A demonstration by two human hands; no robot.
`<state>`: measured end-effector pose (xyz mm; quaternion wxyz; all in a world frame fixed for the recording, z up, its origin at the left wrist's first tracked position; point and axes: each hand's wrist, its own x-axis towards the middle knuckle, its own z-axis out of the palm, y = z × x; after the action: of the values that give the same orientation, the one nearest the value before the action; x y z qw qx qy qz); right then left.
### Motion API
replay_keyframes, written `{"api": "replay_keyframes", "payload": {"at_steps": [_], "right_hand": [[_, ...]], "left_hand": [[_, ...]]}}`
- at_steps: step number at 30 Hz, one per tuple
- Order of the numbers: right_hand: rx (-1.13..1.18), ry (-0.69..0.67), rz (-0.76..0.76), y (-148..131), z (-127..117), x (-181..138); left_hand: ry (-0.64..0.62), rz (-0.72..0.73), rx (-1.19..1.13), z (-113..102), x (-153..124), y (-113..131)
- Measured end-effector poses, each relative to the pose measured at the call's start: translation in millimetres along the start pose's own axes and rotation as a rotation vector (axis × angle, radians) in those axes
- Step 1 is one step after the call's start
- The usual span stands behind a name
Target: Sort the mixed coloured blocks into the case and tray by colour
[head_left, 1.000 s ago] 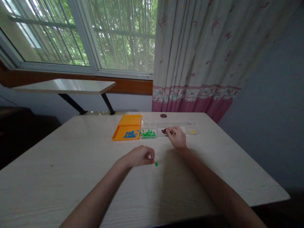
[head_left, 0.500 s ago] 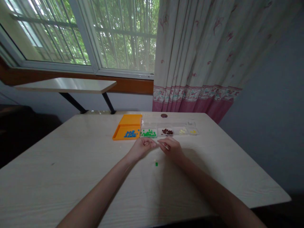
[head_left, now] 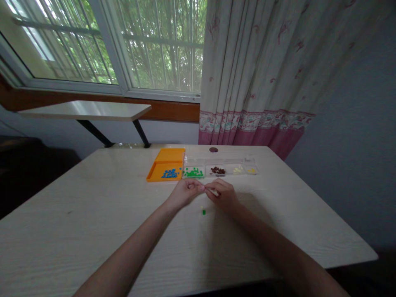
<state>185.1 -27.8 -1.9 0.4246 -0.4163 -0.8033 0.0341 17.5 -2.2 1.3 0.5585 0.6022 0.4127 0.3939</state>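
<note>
My left hand [head_left: 185,192] and my right hand [head_left: 223,194] meet fingertip to fingertip above the pale wooden table [head_left: 93,231]. Both are closed in a pinch on something too small to name. A tiny green piece [head_left: 203,212] lies on the table just below the hands, with a pale speck beside it. Behind them stands an orange tray [head_left: 167,166] holding blue pieces. To its right is a row of clear trays with green pieces [head_left: 193,172], dark brown pieces [head_left: 218,170] and pale yellow pieces [head_left: 251,170].
A round dark hole [head_left: 213,149] sits at the table's far edge. A second table [head_left: 86,110] stands under the window at the back left. A flowered curtain [head_left: 262,74] hangs at the back right. The table's right edge drops off beside a grey wall.
My right hand has left the tray of brown pieces and come back toward me. My left hand rose from beside the green piece to meet it. In the last half second both stayed nearly still.
</note>
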Motion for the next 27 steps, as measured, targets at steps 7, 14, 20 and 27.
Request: {"api": "replay_keyframes", "payload": {"at_steps": [7, 14, 20, 27], "right_hand": [[-0.027, -0.001, -0.01, 1, 1, -1], [-0.038, 0.279, -0.043, 4, -18, 9], [-0.094, 0.531, -0.02, 6, -39, 15], [-0.077, 0.548, -0.052, 2, -39, 16]], "left_hand": [[-0.015, -0.015, 0.017, 2, -3, 6], [0.004, 0.02, 0.154, -4, -2, 3], [-0.097, 0.108, 0.527, -6, -6, -5], [-0.154, 0.162, 0.731, -9, -9, 1]]}}
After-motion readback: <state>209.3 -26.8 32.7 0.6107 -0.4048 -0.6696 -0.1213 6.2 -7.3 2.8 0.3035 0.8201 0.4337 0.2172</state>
